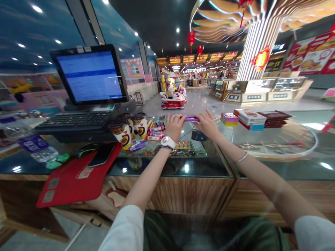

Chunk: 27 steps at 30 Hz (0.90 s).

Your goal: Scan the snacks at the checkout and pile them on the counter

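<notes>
Between my two hands is a slim purple packet [191,119], held level above the glass counter. My left hand [175,127], with a white watch at the wrist, grips its left end. The right end is in the fingers of my right hand [207,124]. Just left of my left hand lie several purple and red candy packets [156,133]. Printed cups with dark lids [140,125] stand beside those packets. A small black device [199,135] with a blue light sits on the counter below my right hand.
At the left stand a monitor [91,77] and a keyboard [75,120]. A phone [102,154] rests on a red mat [78,177], near a lying water bottle [39,148]. Stacked boxes [250,118] and dark packets [274,119] are at the right. A kiddie ride [173,99] stands beyond the counter.
</notes>
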Each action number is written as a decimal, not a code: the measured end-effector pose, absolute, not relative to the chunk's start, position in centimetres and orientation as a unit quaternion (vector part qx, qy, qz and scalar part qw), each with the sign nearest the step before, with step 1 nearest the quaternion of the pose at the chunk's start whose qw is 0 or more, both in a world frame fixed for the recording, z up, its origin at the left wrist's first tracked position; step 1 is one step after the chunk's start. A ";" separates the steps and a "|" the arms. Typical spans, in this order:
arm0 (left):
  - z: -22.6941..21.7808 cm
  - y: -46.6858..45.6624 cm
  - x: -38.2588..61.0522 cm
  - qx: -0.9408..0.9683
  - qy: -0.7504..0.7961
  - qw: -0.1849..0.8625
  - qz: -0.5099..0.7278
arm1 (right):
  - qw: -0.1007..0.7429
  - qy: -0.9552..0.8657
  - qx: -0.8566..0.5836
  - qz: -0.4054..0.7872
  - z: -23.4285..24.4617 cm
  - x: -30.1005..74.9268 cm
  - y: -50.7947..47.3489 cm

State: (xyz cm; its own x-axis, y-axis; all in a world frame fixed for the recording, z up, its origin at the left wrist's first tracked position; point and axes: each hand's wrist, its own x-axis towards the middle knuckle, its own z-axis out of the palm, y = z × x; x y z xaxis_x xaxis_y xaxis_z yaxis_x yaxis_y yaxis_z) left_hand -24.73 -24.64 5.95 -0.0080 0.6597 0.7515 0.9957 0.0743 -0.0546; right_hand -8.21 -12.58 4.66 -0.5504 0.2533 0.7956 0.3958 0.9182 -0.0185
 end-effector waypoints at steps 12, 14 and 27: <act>4.7 -20.6 -22.6 -0.660 -0.635 0.294 -0.274 | 0.467 -0.846 -0.248 -0.069 4.0 -5.2 -10.3; 4.4 -20.7 -22.8 -0.666 -0.633 0.283 -0.275 | 0.454 -0.855 -0.243 -0.064 3.9 -5.0 -10.2; 4.3 -21.2 -23.6 -0.669 -0.628 0.282 -0.280 | 0.441 -0.867 -0.219 -0.074 3.3 -5.5 -10.1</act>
State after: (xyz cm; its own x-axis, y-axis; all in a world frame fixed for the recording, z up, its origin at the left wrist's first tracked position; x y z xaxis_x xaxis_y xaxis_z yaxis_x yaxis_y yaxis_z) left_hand -23.61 -21.25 4.29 0.0539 0.6828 0.7286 0.9983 -0.0522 -0.0249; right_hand -5.48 -10.09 3.28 -0.5156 0.3153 0.7967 0.4456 0.8929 -0.0650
